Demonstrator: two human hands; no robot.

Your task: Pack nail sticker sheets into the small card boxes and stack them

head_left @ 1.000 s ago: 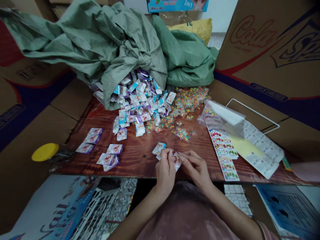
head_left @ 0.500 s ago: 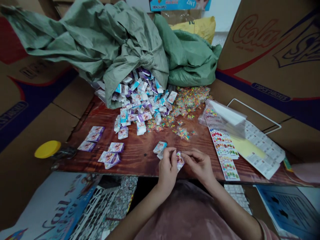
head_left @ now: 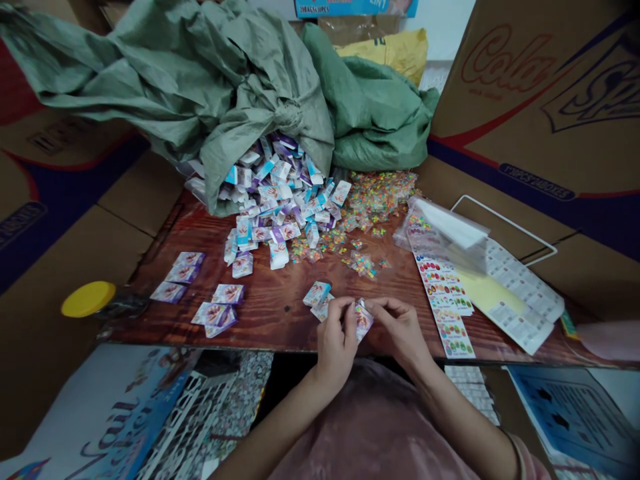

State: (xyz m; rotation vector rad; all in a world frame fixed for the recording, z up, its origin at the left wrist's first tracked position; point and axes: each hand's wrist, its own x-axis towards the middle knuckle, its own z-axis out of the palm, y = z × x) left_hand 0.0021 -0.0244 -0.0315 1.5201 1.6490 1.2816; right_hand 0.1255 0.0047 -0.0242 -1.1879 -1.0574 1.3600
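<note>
A small purple-and-white printed box [head_left: 364, 321] is held upright near the table's front edge. My left hand [head_left: 336, 343] grips its left side between thumb and fingers. At its top right corner, my right hand [head_left: 403, 331] pinches with thumb and forefinger. Just beyond my left hand lie two blue-and-white small boxes [head_left: 317, 294], one partly covered by my fingers. Several purple boxes [head_left: 220, 313] rest in a group to the left, and another group of purple boxes [head_left: 179, 273] sits farther left.
A green sack [head_left: 270, 87] spills a heap of small boxes [head_left: 280, 193]. Beside it lie tiny clear packets with coloured bits [head_left: 375, 200]. Printed sticker sheets [head_left: 445, 300] and a clear plastic bag [head_left: 445, 227] lie right. A yellow lid [head_left: 88, 299] is at far left; cartons [head_left: 530, 160] flank the table.
The small box has tilted slightly between my hands, and my right fingers have shifted at its top. The whole view has moved a little.
</note>
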